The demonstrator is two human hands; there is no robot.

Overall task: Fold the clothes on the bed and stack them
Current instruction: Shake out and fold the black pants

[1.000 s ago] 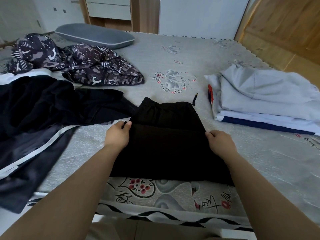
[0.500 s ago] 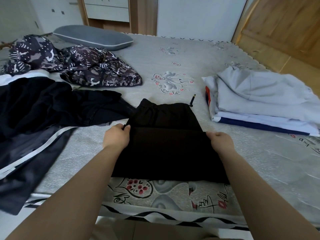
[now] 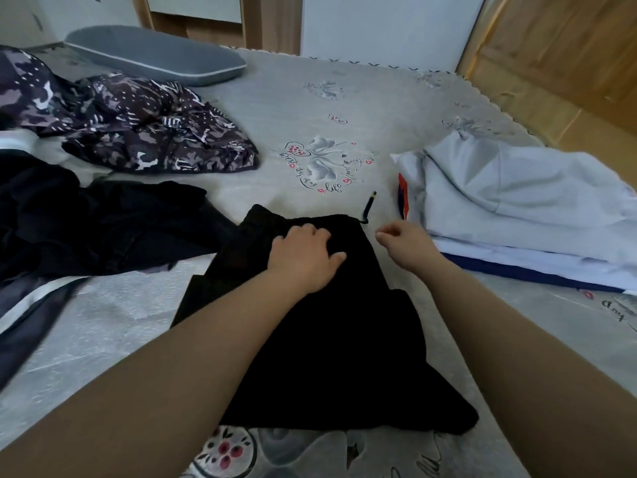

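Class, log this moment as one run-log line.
step: folding | left hand: flat on black shorts | right hand: holds nothing, beside shorts | folded stack: right

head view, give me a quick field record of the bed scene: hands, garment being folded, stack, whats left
left hand: flat on the black garment, pressing it
right hand: beside the garment's right edge, fingers loosely curled, holding nothing
drawstring: sticks out at the garment's far right corner
folded stack: right side of bed, light grey on top
unfolded: dark pile and patterned garment, left
pillow: far left
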